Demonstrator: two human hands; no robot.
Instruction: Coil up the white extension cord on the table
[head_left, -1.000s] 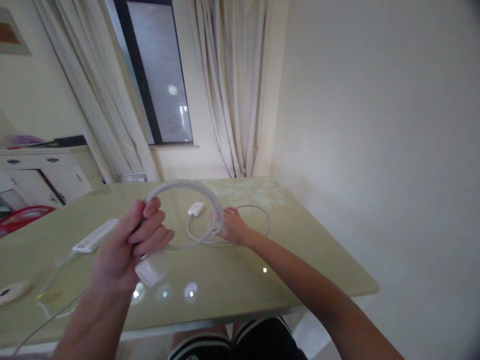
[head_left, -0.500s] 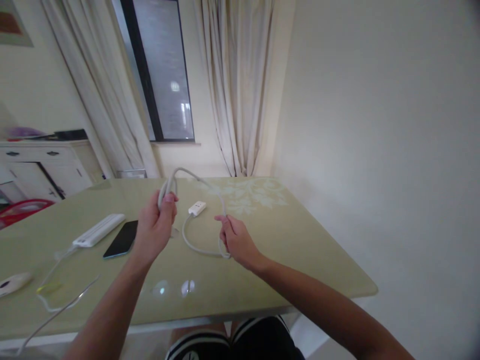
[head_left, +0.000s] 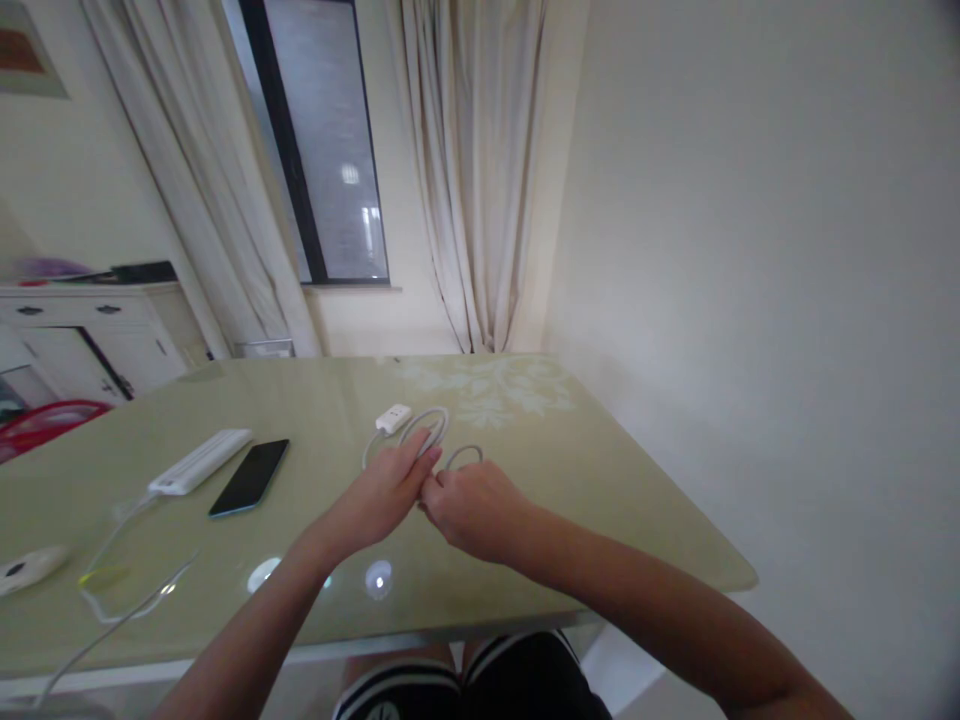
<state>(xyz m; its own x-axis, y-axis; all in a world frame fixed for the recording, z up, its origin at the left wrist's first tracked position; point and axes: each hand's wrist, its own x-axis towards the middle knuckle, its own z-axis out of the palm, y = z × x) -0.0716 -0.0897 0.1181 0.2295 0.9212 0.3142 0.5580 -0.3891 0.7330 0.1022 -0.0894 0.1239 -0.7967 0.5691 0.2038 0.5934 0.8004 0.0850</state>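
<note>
My left hand [head_left: 382, 492] and my right hand [head_left: 471, 506] meet low over the green table [head_left: 600, 500], both closed on a coiled white cable [head_left: 429, 428]. Loops of the cable stick out beyond my fingers toward the far side. The cable's small white socket block [head_left: 394, 417] lies on the table just past my left hand. What lies under my palms is hidden.
A black phone [head_left: 250, 476] lies left of my hands, beside a long white power strip [head_left: 199, 461] whose thin cord [head_left: 112, 600] trails to the front left edge. A white round object [head_left: 28, 566] sits at far left. Wall stands close on the right; cabinet and curtains behind.
Both hands came down from mid-air and together onto the table. The cable's wide loop has been gathered into small coils between them.
</note>
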